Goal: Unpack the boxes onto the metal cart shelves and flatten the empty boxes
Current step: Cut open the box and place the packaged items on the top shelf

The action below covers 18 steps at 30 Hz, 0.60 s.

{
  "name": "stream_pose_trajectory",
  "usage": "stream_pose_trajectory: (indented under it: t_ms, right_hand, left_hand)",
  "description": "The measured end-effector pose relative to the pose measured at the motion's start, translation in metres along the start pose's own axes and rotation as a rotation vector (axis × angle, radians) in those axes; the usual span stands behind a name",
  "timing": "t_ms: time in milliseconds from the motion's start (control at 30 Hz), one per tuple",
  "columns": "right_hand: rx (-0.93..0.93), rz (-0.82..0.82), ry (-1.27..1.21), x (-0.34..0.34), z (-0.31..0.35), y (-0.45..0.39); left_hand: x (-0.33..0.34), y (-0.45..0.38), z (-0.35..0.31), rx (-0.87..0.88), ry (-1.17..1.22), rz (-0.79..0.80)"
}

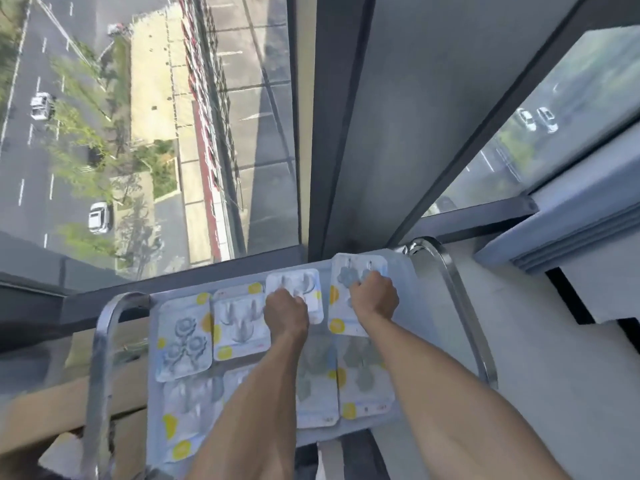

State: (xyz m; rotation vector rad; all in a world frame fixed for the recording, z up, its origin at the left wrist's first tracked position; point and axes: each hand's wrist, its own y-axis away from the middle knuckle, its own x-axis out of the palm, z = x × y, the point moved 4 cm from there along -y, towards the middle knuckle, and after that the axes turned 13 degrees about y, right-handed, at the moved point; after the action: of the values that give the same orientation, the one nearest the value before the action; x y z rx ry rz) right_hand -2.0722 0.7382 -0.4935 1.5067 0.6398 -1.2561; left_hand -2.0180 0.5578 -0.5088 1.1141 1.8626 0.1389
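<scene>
Glass wall behind; metal cart top shelf (401,271) carries 2 rows of blister packs. Left hand (285,311) curled on horn-hook pack (313,284); right hand (375,294) curled on flower-hook pack (358,268), far-right corner, long axis pointing away. Cardboard box (69,407) lower left, nearer left arm.

The metal cart's top shelf (403,271) carries flat blister packs (183,344) laid in rows.

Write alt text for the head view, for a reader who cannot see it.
Two bare hands set blister packs on a metal cart's top shelf beside a high window: the left hand grips one pack, the right hand another. More packs cover the shelf; cardboard boxes sit lower left.
</scene>
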Motion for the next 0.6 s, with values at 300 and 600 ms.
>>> stream_pose_trajectory:
  t_ms: [300, 600]
  right_hand:
    - [-0.058, 0.108, 0.068, 0.061, 0.008, -0.061]
    - [-0.101, 0.199, 0.163, 0.079, 0.010, -0.074]
  left_hand:
    - [0.061, -0.035, -0.003, -0.103, -0.050, -0.045]
    - [0.070, -0.036, 0.020, -0.218, -0.140, -0.061]
